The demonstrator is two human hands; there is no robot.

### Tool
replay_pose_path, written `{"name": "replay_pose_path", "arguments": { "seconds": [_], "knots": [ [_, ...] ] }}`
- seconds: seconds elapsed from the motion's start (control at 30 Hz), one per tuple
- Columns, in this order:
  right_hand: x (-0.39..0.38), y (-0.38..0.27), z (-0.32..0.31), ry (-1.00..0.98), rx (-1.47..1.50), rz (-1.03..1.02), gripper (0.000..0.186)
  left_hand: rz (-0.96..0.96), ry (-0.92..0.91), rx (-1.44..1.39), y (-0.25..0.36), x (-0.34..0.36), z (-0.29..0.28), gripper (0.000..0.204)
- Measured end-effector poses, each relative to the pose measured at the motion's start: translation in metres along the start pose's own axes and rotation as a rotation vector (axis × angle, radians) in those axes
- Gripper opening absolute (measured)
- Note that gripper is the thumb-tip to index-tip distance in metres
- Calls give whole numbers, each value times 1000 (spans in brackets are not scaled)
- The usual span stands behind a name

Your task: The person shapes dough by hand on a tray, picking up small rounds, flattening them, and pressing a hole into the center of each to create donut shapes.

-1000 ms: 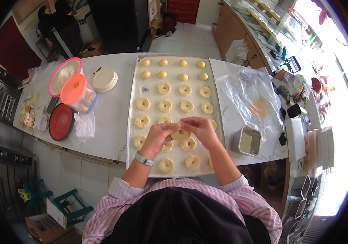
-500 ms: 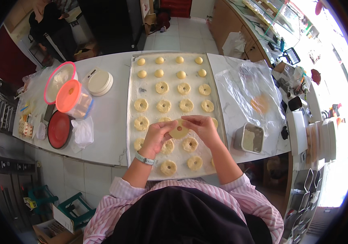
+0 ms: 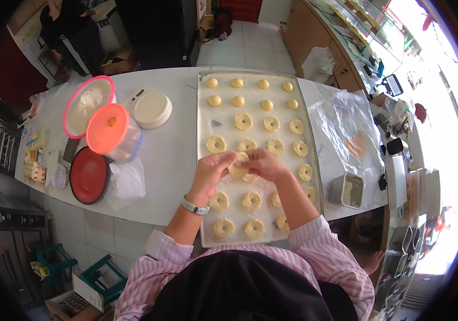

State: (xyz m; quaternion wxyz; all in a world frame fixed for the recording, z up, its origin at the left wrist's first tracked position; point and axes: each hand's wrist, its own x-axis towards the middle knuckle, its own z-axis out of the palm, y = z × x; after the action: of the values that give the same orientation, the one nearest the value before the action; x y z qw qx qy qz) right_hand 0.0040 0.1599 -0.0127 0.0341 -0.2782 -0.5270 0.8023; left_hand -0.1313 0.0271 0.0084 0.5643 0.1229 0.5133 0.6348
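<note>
My left hand (image 3: 212, 176) and my right hand (image 3: 266, 168) both grip a pale dough ring (image 3: 239, 165) in closed fingers, raised over a large floured baking tray (image 3: 206, 120). The fingers overlap part of the ring. Beneath and around them, several flattened dough rings (image 3: 251, 200) lie in rows, some hidden by my hands and forearms. Several small round dough balls (image 3: 237, 83) sit in rows at the tray's far end. A watch is on my left wrist.
Left: white scale (image 3: 148, 107), pink-rimmed bowl (image 3: 76, 104), orange-lidded container (image 3: 100, 131), red plate (image 3: 87, 174). Right: plastic sheet (image 3: 335, 115), metal container (image 3: 346, 190). A person (image 3: 65, 32) stands top left; what looks like another person's hand (image 3: 372, 262) shows low right.
The tray and counter now sit further right in the view. My right fingers have curled further round the held ring, which has turned. A possible other hand has appeared low right.
</note>
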Motion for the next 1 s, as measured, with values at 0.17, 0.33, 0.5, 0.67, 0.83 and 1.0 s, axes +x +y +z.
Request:
{"name": "replay_pose_path", "arguments": {
  "seconds": [0.17,0.33,0.5,0.67,0.83,1.0],
  "knots": [
    [95,-26,-8,246,-75,-48,32,353,217,44,17,3,-48,37],
    [139,-37,-9,309,-555,-99,31,301,279,-76,7,6,-80,25],
    [64,-62,-33,723,-921,-452,26,295,354,-152,4,-2,-108,23],
    [-161,-77,-99,1235,-1187,93,15,272,395,-210,2,1,-108,25],
    [-223,25,-193,990,-1397,476,12,232,315,-201,3,18,-70,26],
    [-233,53,-208,1105,-1292,302,14,194,228,-198,-1,22,-42,25]
  ]
}}
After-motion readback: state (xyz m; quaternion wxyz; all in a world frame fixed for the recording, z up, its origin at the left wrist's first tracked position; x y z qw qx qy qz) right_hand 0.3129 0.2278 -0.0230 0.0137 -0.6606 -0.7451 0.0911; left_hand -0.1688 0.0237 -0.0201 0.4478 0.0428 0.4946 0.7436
